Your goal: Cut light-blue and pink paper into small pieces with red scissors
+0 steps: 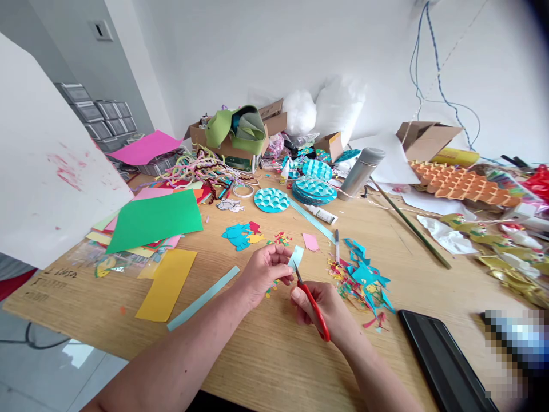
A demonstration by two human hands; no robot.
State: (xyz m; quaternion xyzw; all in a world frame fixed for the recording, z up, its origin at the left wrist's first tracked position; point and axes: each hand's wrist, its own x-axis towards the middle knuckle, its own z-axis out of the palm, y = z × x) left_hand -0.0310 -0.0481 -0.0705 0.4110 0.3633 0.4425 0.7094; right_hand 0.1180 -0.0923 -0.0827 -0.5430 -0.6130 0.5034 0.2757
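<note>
Wooden table (261, 366), cluttered at back. Left grip (266, 272) pinches pale-blue paper (297, 255) above it, presumably steadying the piece for red scissors (315, 308); right grip (325, 304) closed round these, blades (297, 273) at paper's edge.

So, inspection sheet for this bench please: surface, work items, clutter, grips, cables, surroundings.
Surface: wood-look table, bare in the near middle.
Work items: light-blue paper piece, with the red-handled scissors at its lower edge; a light-blue strip lies apart.
Clutter: coloured scraps right of the hands; green sheet on a paper pile, left; black phone-like device, near right.
Grips: left grip pinches the paper piece; right grip holds the scissors.
Cables: blue cables hang at the wall; black cable on the floor, left.
Surroundings: white wall behind; stacked grey drawers, far left.
</note>
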